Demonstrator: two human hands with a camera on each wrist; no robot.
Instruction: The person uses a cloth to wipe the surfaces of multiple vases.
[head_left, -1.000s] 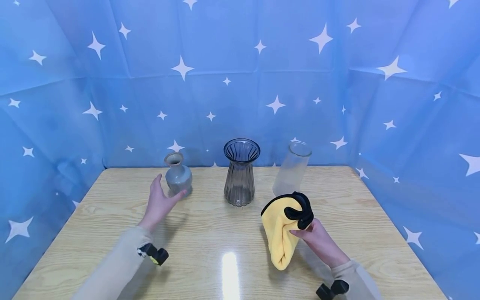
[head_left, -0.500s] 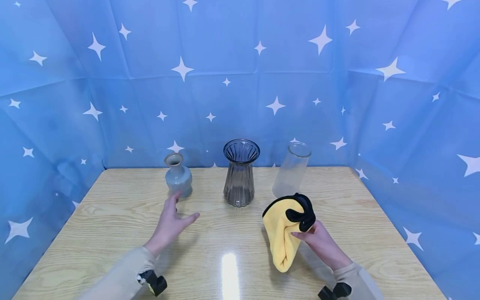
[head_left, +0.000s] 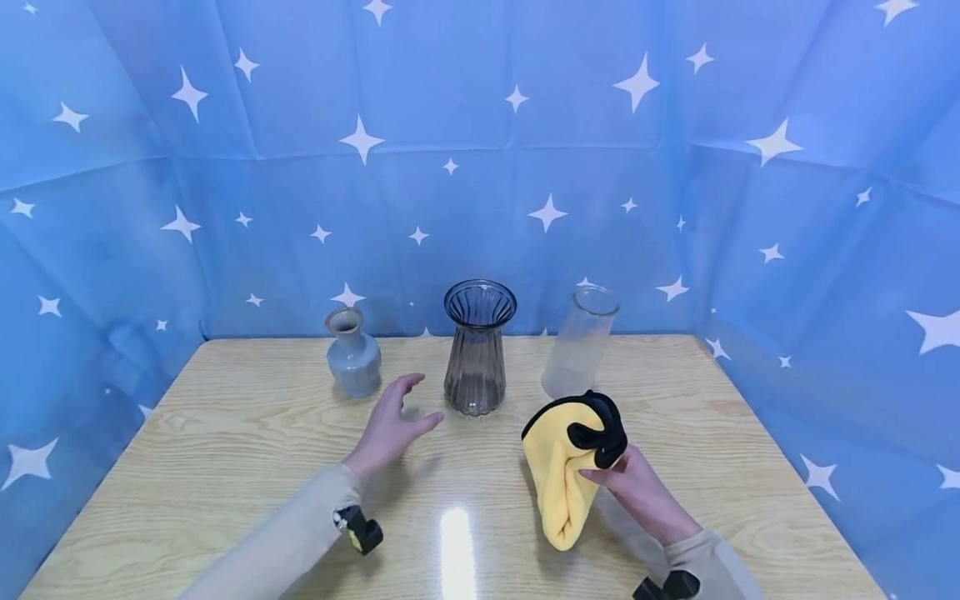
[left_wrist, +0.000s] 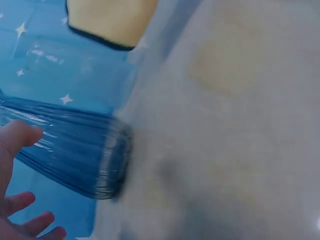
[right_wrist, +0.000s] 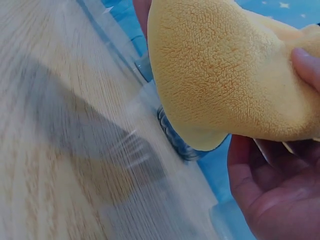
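Note:
My left hand hovers over the table with thumb and fingers spread, just left of a ribbed grey glass vase. In the left wrist view its fingers show near that ribbed vase, apparently apart from it. My right hand grips a folded yellow cloth with black edging, holding it above the table. Up close in the right wrist view, the thumb presses on the fluffy yellow cloth and the other fingers lie under it.
A small blue-grey vase with a narrow neck stands at the back left. Behind the yellow cloth is a clear glass cylinder vase. All stand on a wooden table, with a blue starry curtain around its back and sides.
My left hand has moved away from the small blue-grey vase, rightward to the ribbed glass vase, its fingers still spread. The right hand keeps holding the cloth in nearly the same place.

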